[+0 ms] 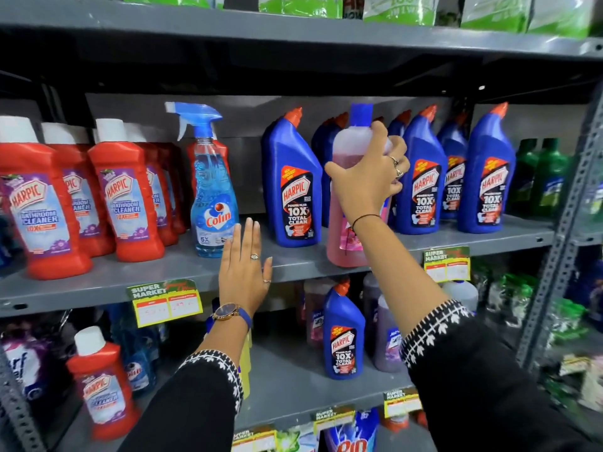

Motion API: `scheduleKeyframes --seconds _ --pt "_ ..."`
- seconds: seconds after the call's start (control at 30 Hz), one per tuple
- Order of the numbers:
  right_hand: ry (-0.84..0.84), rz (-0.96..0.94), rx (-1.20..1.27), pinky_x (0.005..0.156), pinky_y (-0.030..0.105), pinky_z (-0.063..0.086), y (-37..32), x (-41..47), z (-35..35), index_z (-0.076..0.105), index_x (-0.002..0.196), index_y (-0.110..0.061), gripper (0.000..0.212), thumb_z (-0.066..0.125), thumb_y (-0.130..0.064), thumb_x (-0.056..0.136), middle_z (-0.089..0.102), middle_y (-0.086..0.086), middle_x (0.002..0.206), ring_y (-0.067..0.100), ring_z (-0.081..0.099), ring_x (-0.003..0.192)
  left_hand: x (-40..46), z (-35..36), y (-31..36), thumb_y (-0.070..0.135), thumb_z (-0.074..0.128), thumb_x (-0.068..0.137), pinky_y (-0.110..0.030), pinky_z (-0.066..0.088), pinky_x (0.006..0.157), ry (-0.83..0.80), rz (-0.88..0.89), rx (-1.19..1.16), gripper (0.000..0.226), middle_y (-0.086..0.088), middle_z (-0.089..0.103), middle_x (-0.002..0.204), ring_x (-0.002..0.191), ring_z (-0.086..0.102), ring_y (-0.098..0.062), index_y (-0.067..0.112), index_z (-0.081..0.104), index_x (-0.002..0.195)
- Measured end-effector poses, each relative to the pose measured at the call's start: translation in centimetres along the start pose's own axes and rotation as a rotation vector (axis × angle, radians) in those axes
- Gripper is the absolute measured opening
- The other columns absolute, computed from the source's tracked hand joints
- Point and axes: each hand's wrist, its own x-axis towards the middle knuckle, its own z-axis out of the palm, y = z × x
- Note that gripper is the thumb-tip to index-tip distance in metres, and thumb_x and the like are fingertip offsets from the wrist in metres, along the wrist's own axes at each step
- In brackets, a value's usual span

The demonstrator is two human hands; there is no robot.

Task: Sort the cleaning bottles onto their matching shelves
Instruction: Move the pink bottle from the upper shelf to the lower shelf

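My right hand (372, 177) grips a tall pink bottle with a blue cap (346, 236) around its neck; its base is at the front edge of the grey middle shelf (98, 278), among the blue Harpic bottles (295, 181). My left hand (244, 272) is flat and open with fingers up, right beside a blue Colin spray bottle (212, 197) standing between the red and the blue bottles. Red Harpic bathroom cleaner bottles (127, 194) fill the left of that shelf. On the lower shelf stand one blue Harpic bottle (342, 334) and one red Harpic bottle (102, 386).
Green bottles (545, 177) stand at the far right of the middle shelf. Pink and purple bottles (385, 334) and blue spray bottles (137, 347) crowd the lower shelf. Green pouches line the top shelf. Yellow price tags (166, 305) hang from the shelf edges. A slotted steel upright (564, 230) is on the right.
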Motion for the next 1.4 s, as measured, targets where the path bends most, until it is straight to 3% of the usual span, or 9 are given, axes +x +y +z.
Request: scheduleKeyframes --seconds 0.27,0.53,0.77,0.9,1.13,1.4 --pt "0.014 0.019 0.095 0.1 0.059 0.032 0.0 -6.0 -2.6 0.037 0.13 -0.032 0.084 0.076 -0.032 0.056 0.029 0.006 0.142 0.034 0.033 0.124 -0.2 -0.2 0.1 0.034 0.028 0.093 -0.036 0.001 0.117 -0.02 0.009 -0.008 0.065 -0.017 0.023 0.154 0.142 0.014 -0.029 0.0 0.018 0.148" --pt "-0.042 0.106 0.073 0.102 0.054 0.031 6.1 -14.8 -0.8 0.041 0.127 -0.028 0.082 0.078 -0.03 0.054 0.033 0.008 0.139 0.032 0.029 0.127 -0.3 0.1 0.1 0.03 0.031 0.093 -0.034 -0.001 0.116 0.009 0.016 0.016 0.064 -0.019 0.023 0.153 0.142 0.019 -0.032 -0.001 0.02 0.147" --pt "-0.109 0.162 0.039 0.105 0.054 0.028 11.3 -20.7 1.2 0.04 0.124 -0.026 0.079 0.08 -0.03 0.056 0.036 0.011 0.138 0.033 0.029 0.128 -0.6 0.3 0.1 0.032 0.025 0.094 -0.034 -0.004 0.117 0.045 0.021 0.075 0.064 -0.015 0.015 0.156 0.144 0.012 -0.03 0.002 0.012 0.15" --pt "-0.165 0.172 0.002 0.107 0.051 0.025 13.8 -23.4 2.7 0.034 0.121 -0.031 0.08 0.081 -0.029 0.056 0.036 0.015 0.139 0.031 0.027 0.128 -0.7 0.4 0.0 0.03 0.03 0.095 -0.037 0.003 0.117 0.054 0.017 0.059 0.064 -0.014 0.015 0.156 0.144 0.012 -0.03 0.003 0.014 0.15" --pt "-0.268 0.235 -0.07 0.108 0.056 0.024 17.4 -26.5 5.8 0.034 0.121 -0.03 0.077 0.08 -0.031 0.058 0.035 0.017 0.14 0.041 0.028 0.13 -0.6 0.3 0.2 0.03 0.03 0.093 -0.04 0.007 0.118 0.054 -0.012 0.063 0.065 -0.012 0.015 0.157 0.144 0.012 -0.029 0.004 0.014 0.15" --pt "-0.316 0.224 -0.089 0.105 0.056 0.027 19.3 -27.1 10.1 0.04 0.122 -0.021 0.075 0.079 -0.031 0.059 0.034 0.02 0.139 0.042 0.029 0.129 -0.4 0.5 0.1 0.029 0.036 0.091 -0.043 0.014 0.117 0.092 -0.009 0.099 0.066 -0.012 0.021 0.155 0.143 0.018 -0.029 0.003 0.019 0.149"
